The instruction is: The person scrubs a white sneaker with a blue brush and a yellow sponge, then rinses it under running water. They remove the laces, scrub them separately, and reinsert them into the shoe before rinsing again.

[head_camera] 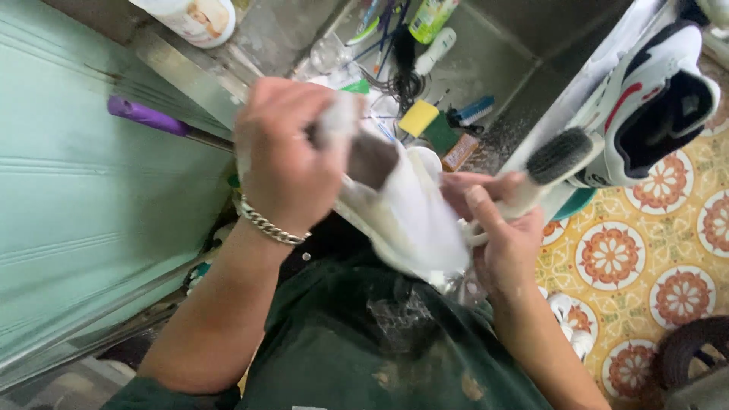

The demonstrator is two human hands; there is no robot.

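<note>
Green wall (83, 190) blocks left; sneaker (653, 99) crowds right.

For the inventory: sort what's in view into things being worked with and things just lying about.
In use:
- left hand gripping the white shoe
- right hand holding the brush

Lying about:
- yellow-green sponge
- blue brush
- purple handle
- white sneaker
- green bottle
</note>
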